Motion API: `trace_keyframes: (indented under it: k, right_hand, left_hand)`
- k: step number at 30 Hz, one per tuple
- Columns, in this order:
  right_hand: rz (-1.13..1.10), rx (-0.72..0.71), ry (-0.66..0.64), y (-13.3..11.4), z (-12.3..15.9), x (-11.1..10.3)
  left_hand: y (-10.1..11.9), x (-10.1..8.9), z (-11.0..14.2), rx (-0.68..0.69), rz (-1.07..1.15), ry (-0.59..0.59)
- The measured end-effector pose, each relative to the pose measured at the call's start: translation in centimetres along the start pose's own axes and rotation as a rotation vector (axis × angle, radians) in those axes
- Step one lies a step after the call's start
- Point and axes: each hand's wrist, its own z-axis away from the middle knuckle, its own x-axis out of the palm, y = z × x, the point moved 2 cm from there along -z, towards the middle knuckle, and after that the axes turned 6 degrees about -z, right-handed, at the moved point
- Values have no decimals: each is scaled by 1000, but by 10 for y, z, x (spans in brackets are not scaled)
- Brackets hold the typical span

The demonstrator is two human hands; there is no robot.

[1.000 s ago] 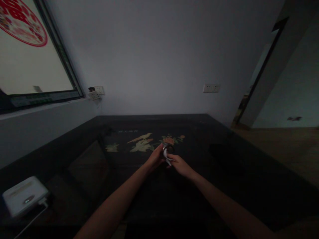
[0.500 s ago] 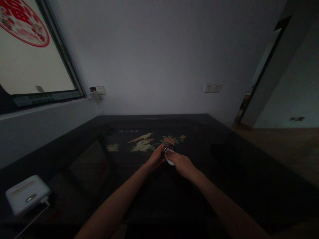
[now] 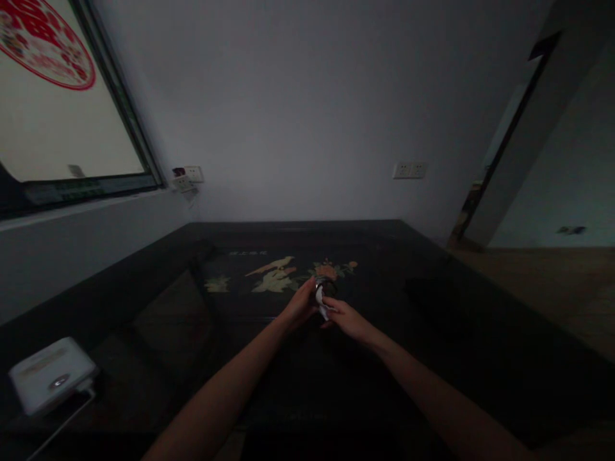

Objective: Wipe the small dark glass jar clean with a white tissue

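Note:
Near the middle of the dark tabletop, my left hand [image 3: 302, 302] is closed round a small dark round object with a shiny rim [image 3: 329, 287]; its kind is too dim to make out. My right hand [image 3: 350, 318] pinches a crumpled white tissue [image 3: 321, 303] between thumb and fingers. The tissue lies against the near side of the round object, between both hands. My left fingertips are partly hidden behind the object.
The glossy dark table [image 3: 307, 371] bears a bird-and-flower picture [image 3: 276, 279]. At its left stands a white box-shaped device [image 3: 52, 376] with a white cable [image 3: 62, 424]. Wall sockets [image 3: 409, 170] sit behind, and a window [image 3: 72, 128] is at left.
My right hand has drawn slightly down from the round object's top, its fingers now bunched on the tissue. More of the object's dark face shows. My left hand has hardly moved.

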Motion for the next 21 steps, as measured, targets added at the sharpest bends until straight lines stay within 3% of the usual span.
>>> trace_keyframes:
  k: [3,8,13,17,21]
  right_hand:
    - [56,-26,11,0,1,1]
    - [574,-188,63,-16,10,-4]
    - [968,-151,59,-17,11,-10]
    - [964,-155,61,-13,11,-9]
    - [680,-217,88,-14,11,-6]
  left_hand:
    - [0,0,-1,4,2,-2]
    - [-2,-1,-3,-11,4,-5]
    - [-2,0,-2,-13,14,-21]
    - [-4,-1,-4,-8,16,-27]
    - [-6,-3,-6,-3,3,-21]
